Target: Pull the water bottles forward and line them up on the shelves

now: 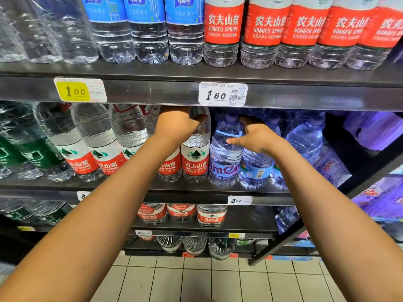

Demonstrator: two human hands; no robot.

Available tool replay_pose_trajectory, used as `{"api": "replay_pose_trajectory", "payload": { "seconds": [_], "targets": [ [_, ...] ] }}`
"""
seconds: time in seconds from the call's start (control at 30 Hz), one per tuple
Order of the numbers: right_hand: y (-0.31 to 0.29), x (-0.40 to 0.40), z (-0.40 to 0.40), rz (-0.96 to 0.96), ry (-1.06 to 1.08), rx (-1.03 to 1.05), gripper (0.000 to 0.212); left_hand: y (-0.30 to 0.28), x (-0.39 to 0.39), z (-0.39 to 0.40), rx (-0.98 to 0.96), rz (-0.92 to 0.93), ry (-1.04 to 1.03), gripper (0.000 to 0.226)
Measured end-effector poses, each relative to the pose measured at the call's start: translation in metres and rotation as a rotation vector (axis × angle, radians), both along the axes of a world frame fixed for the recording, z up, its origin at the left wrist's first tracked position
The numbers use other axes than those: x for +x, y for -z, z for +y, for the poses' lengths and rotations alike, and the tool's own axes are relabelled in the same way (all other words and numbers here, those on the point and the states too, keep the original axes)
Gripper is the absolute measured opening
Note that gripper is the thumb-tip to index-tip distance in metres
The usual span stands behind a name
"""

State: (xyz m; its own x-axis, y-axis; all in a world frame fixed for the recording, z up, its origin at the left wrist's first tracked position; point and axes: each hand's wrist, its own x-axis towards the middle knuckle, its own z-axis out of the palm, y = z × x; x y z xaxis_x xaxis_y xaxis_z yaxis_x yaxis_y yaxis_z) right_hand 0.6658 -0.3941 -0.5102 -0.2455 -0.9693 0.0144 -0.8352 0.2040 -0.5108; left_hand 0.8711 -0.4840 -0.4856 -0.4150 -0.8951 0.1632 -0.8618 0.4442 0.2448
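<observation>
Both arms reaching into the middle shelf point(218, 188), the board under the white 1.50 price tag point(222, 94).

Left hand point(174, 125) below and left of that tag, up at the neck of a tall red-label bottle point(195, 144); fingers curled round the top of it, knuckles toward the camera, thumb tip showing dark against the clear plastic. Fingertips hidden behind the bottle and the shelf edge.

Right hand point(256, 136) just right of the tag's line, apart from the left, spread wide: thumb stretched left across the shoulder of a blue-tinted bottle point(225, 149), fingers reaching back past its cap into the row behind. Cannot tell whether those fingers close on anything; only thumb and palm plainly against the blue bottle.

Red-label bottle upright at the front of the middle shelf, touching the blue-tinted one on its right. More red-label bottles point(102, 149) left of the tag, leaning in the wide lens; green-label ones further left. More blue bottles point(305, 138) right of the right hand, set deeper.

Above the tag, small red-label bottles point(222, 29) and blue-label bottles point(148, 25) standing in a row at the front edge of the top shelf. Yellow 1.00 tag point(79, 90) well left on the same strip.

Below, a 3.00 tag point(239, 200), then lower shelves of bottles, and pale floor tiles point(207, 280).
</observation>
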Motion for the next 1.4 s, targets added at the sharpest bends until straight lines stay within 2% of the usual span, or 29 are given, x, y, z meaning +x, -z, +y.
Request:
{"api": "replay_pose_trajectory", "payload": {
  "seconds": [0.13, 0.27, 0.37, 0.5, 0.67, 0.8, 0.9, 1.0, 1.13, 1.3, 1.4],
  "targets": [
    [0.001, 0.002, 0.0, 0.012, 0.011, 0.019, 0.057, 0.0, 0.0, 0.001, 0.009, 0.001, 0.002, 0.061],
    [0.003, 0.0, 0.0, -0.01, 0.015, 0.007, 0.055, -0.001, 0.0, 0.002, -0.024, 0.01, 0.002, 0.064],
    [0.007, -0.001, 0.0, -0.042, 0.007, -0.012, 0.064, -0.002, 0.0, 0.003, -0.015, 0.032, -0.007, 0.065],
    [0.01, -0.002, -0.002, -0.085, 0.019, -0.024, 0.052, -0.003, -0.001, 0.004, 0.012, 0.042, -0.018, 0.061],
    [0.011, -0.003, 0.002, -0.117, 0.02, -0.096, 0.071, -0.007, -0.004, 0.011, 0.054, 0.131, -0.032, 0.056],
    [0.009, -0.007, 0.018, -0.263, 0.015, -0.189, 0.076, -0.005, 0.0, 0.032, -0.066, 0.356, -0.016, 0.048],
    [0.007, -0.019, 0.044, -0.397, 0.065, -0.253, 0.064, 0.004, 0.006, 0.056, -0.254, 0.499, -0.03, 0.031],
    [0.006, -0.039, 0.076, -0.417, 0.126, -0.367, 0.05, 0.015, 0.004, 0.083, -0.374, 0.668, 0.14, 0.026],
    [0.005, -0.074, 0.116, -0.394, 0.181, -0.494, 0.039, 0.029, -0.032, 0.109, -0.297, 0.77, 0.285, 0.027],
    [0.018, -0.119, 0.146, -0.429, 0.308, -0.59, 0.028, 0.043, -0.092, 0.131, -0.047, 0.824, 0.285, 0.042],
    [0.028, -0.136, 0.148, -0.362, 0.364, -0.591, 0.031, 0.048, -0.117, 0.133, 0.018, 0.748, 0.237, 0.043]
  ]
}}
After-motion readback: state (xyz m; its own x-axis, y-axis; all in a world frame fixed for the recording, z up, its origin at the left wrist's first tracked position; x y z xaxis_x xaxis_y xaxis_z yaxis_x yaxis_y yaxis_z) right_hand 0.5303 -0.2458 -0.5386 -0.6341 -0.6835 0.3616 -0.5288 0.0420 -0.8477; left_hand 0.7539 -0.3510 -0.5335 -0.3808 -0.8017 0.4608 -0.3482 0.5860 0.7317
